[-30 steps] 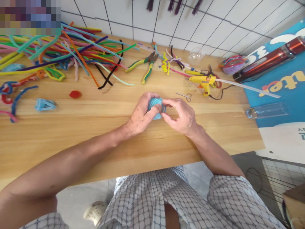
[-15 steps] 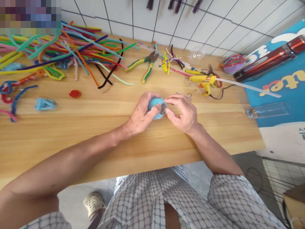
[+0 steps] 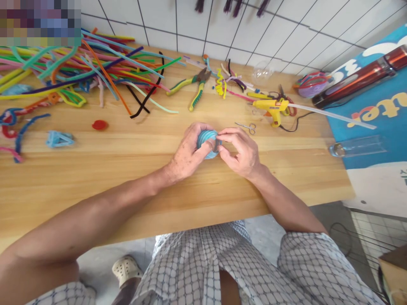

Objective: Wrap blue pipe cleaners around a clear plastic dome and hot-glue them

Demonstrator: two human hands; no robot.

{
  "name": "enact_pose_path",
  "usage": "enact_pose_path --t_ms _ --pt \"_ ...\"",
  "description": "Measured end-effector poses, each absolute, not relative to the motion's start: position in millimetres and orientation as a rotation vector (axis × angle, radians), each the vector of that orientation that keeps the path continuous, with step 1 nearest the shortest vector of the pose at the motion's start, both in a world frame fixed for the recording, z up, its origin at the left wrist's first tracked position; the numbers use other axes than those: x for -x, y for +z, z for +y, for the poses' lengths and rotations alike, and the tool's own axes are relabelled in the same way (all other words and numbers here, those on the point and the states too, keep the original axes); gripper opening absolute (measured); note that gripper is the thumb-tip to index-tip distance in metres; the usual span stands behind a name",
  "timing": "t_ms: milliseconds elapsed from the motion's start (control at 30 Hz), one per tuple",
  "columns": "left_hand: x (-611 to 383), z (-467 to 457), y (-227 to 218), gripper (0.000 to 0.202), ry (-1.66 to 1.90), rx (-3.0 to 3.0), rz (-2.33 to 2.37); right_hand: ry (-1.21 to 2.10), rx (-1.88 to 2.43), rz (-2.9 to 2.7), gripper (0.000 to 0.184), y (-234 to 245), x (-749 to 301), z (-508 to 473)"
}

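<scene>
A light blue pipe-cleaner ball (image 3: 207,142) is held just above the wooden table (image 3: 127,169) near its middle. My left hand (image 3: 187,152) wraps round its left side, fingers curled over the top. My right hand (image 3: 240,152) pinches the ball's right side with thumb and fingertips. Most of the ball is hidden between the two hands.
A heap of coloured pipe cleaners (image 3: 79,72) covers the table's far left. Green-handled pliers (image 3: 195,87), a yellow glue gun (image 3: 271,109) and small scissors (image 3: 246,126) lie behind my hands. A red disc (image 3: 100,125) and a blue twisted shape (image 3: 59,139) sit at the left.
My right hand's fingers have shifted on the ball's right side, closing back in against it. The left hand keeps its hold in the same place.
</scene>
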State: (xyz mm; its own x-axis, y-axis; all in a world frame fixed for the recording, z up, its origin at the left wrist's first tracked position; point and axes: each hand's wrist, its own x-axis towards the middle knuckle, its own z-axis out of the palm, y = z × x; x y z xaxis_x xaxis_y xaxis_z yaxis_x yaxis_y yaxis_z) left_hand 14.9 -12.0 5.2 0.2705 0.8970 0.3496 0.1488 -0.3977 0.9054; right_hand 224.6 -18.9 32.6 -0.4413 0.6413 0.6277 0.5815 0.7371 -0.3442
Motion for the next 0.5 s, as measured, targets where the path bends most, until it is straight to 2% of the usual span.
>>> enact_pose_path --t_ms 500 --pt "-16.2 -17.7 6.8 0.024 1.222 -1.811 0.986 0.150 0.970 -2.041 0.015 33.6 -215.8 -25.1"
